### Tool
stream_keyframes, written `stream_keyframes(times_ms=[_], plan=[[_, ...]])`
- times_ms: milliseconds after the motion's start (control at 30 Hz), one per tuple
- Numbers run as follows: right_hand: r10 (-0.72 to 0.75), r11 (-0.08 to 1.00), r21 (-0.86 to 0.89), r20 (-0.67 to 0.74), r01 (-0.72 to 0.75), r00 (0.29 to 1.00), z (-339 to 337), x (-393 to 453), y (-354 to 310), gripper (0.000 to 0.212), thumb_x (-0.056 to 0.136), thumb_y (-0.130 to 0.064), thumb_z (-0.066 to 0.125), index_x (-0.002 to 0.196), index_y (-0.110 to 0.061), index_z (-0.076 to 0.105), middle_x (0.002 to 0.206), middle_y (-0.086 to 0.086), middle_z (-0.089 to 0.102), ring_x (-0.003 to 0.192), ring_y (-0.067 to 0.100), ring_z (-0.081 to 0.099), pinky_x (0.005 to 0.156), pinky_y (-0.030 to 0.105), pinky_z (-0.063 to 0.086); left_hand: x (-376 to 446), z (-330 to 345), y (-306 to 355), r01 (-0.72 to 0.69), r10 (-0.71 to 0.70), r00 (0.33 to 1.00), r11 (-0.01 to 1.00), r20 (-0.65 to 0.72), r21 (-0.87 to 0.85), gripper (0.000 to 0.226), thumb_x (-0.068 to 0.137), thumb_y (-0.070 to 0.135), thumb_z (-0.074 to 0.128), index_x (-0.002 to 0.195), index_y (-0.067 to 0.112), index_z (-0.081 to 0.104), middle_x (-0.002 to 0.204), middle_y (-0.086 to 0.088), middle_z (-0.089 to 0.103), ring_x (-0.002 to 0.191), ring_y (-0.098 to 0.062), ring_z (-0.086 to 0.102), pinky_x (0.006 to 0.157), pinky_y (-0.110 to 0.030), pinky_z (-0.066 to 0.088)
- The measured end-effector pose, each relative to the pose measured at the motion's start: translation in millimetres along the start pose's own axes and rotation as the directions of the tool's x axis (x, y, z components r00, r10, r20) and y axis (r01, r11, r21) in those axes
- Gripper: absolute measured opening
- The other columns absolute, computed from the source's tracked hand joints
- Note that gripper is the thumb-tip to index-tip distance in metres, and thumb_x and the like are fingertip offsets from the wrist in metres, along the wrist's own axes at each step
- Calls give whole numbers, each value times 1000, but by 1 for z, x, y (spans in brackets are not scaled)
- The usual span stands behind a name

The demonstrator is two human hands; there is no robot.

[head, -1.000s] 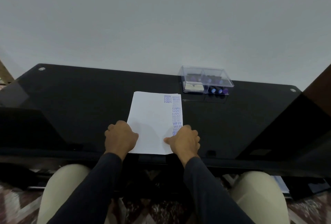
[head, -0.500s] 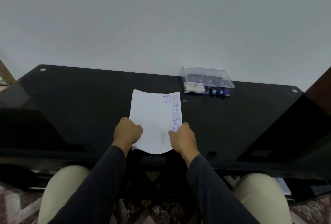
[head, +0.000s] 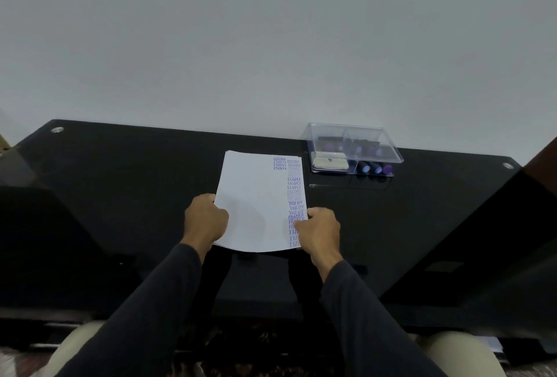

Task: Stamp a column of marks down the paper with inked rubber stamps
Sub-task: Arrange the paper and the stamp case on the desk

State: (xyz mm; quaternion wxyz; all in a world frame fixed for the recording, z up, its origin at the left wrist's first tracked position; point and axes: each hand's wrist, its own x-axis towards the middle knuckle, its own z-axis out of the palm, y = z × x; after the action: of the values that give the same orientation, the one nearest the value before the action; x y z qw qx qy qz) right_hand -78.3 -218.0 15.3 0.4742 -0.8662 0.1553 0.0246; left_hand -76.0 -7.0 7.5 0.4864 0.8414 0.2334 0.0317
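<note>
I see both hands on the paper (head: 256, 201), which sits near the front edge of the black glass counter (head: 120, 183), its near edge curling up off the glass. My left hand (head: 206, 218) grips the left edge with the fingers curled round it; the fingertips go under the sheet and I cannot see them. My right hand (head: 319, 230) pinches the lower right corner, thumb on top, and it covers the bottom of the stamped column (head: 296, 195) — I can read SAMPLE, AIR MAIL and FRAGILE in blue running down the right margin, but the lowest marks are cut off by the thumb, and some faint marks in the middle are too pale to read. At the far edge of the paper a few thin lines suggest more than one sheet, though I cannot tell how many. Beyond the top right corner stands a clear plastic box (head: 354, 147), just apart from the paper. Inside it I make out a pale pad (head: 330, 162) on the left and three dark stamps (head: 375, 169) with blue and purple ends on the right; other shapes behind the raised clear lid are blurred by reflections. Dark sleeves (head: 168, 301) hide both wrists' far sides, and pale trouser knees show below the counter edge, cut off by the frame.
</note>
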Motion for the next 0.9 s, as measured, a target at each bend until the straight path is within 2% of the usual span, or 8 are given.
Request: stream_keyframes(times_ms=[133, 267, 367, 533, 633, 700, 833, 900], plan=[[-15, 1000, 20, 2, 15, 1000, 5, 32, -11, 10, 84, -5, 64, 84, -6, 74, 73, -8, 70, 65, 11, 69, 50, 25, 57, 36, 5, 14, -40, 40, 999, 997, 9, 67, 19, 81, -6, 49, 75, 5, 63, 78, -5, 66, 68, -19, 59, 51, -25, 39], [-41, 998, 42, 11, 41, 999, 9, 59, -20, 11, 87, -6, 66, 87, -13, 75, 78, -8, 70, 65, 5, 66, 44, 13, 47, 65, 12, 23, -54, 54, 999, 996, 3, 75, 17, 80, -5, 49, 78, 1, 65, 78, -7, 67, 72, -25, 63, 54, -27, 45], [-46, 998, 50, 5, 46, 999, 12, 77, -25, 11, 88, -6, 67, 88, -15, 74, 87, -3, 72, 67, 6, 67, 43, 12, 46, 80, 19, 29, -64, 64, 998, 995, 3, 71, 17, 80, -5, 49, 76, 4, 64, 77, -6, 66, 70, -23, 61, 53, -27, 41], [-27, 999, 44, -2, 27, 1000, 14, 93, -26, 7, 88, -7, 68, 89, -11, 73, 88, 0, 72, 63, 5, 65, 39, 11, 43, 93, 25, 34, -69, 68, 998, 996, 20, 63, 16, 81, -4, 49, 78, 3, 63, 79, -7, 66, 69, -21, 59, 52, -26, 40], [-32, 999, 29, -1, 32, 999, 15, 97, -23, 7, 89, -9, 69, 90, -14, 74, 90, -1, 72, 66, 6, 66, 41, 12, 44, 97, 25, 34, -34, 31, 998, 998, 57, 47, 8, 81, 4, 59, 85, 5, 66, 85, -4, 68, 75, -21, 63, 54, -26, 41], [-42, 999, 14, -2, 42, 999, 16, 96, -25, 4, 89, -13, 70, 89, -15, 73, 91, -1, 72, 68, 7, 66, 43, 12, 45, 97, 22, 35, -24, 22, 999, 998, 41, 56, 9, 82, 11, 64, 82, 4, 59, 83, -3, 64, 71, -19, 60, 53, -28, 39], [-108, 987, -129, -87, 96, 990, 17, 97, -23, 14, 85, -26, 74, 82, -13, 69, 86, -3, 68, 71, 11, 62, 42, 12, 33, 92, 11, 36, -30, 33, 999, 994, -28, 104, 19, 85, 15, 61, 92, -2, 57, 85, -14, 62, 79, -29, 60, 67, -37, 49], [-141, 979, -161, -106, 123, 984, 17, 96, -22, 12, 85, -26, 73, 84, -15, 70, 87, -3, 68, 76, 13, 64, 44, 12, 33, 87, 6, 35, -23, 25, 999, 994, -23, 103, 13, 85, 12, 58, 76, 7, 48, 71, -6, 53, 66, -22, 50, 58, -32, 41]])
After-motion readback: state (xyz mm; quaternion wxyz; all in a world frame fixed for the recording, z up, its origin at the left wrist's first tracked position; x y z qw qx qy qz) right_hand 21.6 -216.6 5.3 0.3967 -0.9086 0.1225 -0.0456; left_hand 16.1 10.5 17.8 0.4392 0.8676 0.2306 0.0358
